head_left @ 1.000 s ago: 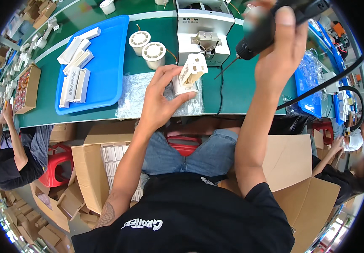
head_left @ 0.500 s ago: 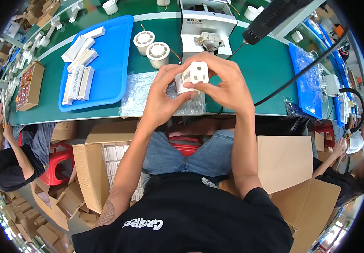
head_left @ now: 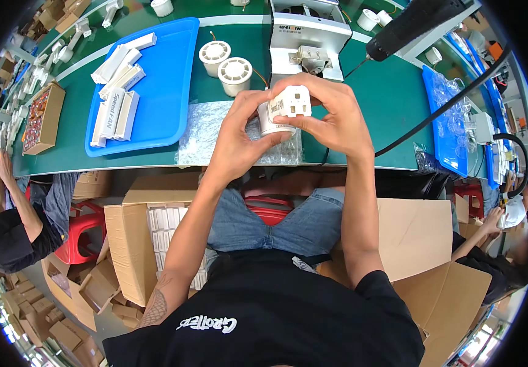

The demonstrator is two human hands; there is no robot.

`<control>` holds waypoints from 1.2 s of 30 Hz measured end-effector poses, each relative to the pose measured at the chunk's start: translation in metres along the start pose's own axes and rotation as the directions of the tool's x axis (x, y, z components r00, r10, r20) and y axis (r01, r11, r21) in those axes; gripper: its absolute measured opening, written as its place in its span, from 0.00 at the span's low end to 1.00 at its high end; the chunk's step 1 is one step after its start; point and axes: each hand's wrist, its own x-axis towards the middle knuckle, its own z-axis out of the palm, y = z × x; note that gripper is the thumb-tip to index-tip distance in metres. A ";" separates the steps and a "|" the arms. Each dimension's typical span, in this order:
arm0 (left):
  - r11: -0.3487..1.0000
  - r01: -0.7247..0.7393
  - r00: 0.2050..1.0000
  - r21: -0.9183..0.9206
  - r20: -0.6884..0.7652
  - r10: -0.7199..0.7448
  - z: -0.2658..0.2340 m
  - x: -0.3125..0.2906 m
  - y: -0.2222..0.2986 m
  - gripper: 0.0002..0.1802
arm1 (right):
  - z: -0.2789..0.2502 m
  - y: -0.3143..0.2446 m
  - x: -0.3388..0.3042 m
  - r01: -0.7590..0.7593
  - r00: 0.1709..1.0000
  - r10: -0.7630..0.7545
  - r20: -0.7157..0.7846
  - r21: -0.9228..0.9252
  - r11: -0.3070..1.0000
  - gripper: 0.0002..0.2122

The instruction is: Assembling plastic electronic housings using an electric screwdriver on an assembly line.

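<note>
Hands (head_left: 248,131) (head_left: 331,119) grip 1 small white fan (head_left: 285,110) above green table (head_left: 392,98).

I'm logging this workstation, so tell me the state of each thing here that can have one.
left hand: closed around the white fan part.
right hand: fingers gripping the same part from the other side.
white fan part: held up in both hands, above the bench.
blue tray: loaded with white boxes lying flat.
two round white fans: resting on the green bench, untouched.
electric screwdriver: hanging free, unheld.
</note>
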 end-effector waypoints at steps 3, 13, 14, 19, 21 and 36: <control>1.000 -0.009 1.000 0.008 -0.004 0.009 -0.001 0.000 -0.001 0.39 | -0.002 -0.002 0.001 -0.044 0.997 0.045 0.056 -0.025 0.999 0.18; 0.999 -0.014 0.995 0.042 -0.095 0.018 0.002 0.000 0.002 0.34 | -0.020 -0.016 0.007 -0.119 0.993 0.119 0.011 0.118 0.986 0.19; 0.999 -0.023 0.995 0.041 -0.091 0.026 0.004 0.000 0.004 0.34 | -0.033 -0.022 0.005 -0.085 0.989 0.109 -0.104 0.211 0.974 0.21; 0.993 -0.049 0.992 0.105 -0.108 0.060 0.005 -0.002 -0.002 0.32 | -0.095 0.014 0.063 -0.133 0.394 -0.481 -0.783 -0.566 0.813 0.21; 0.994 -0.049 0.994 0.100 -0.094 0.059 0.005 -0.002 0.001 0.33 | -0.110 -0.024 0.102 0.046 0.435 0.213 -0.875 0.257 0.965 0.23; 0.999 -0.007 0.997 0.034 -0.075 0.009 0.004 0.004 -0.009 0.34 | -0.074 -0.017 0.061 0.220 0.812 -0.040 -0.582 0.241 0.945 0.26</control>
